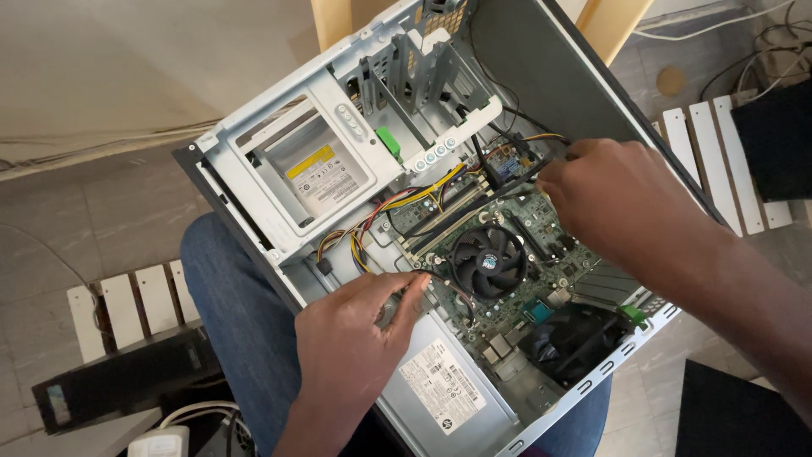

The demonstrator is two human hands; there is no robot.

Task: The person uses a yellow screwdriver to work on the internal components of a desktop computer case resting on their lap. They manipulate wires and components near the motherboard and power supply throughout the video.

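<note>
Our left hand (355, 334) pinches a thin cable (448, 292) beside the round cooler fan (488, 259). Our right hand (613, 203) closes its fingers on black wires (516, 173) above the motherboard (541, 262), inside the open computer case (279, 152) on our lap.

Yellow-and-white label (326, 175) on optical drive, white label (443, 386) on power supply
</note>
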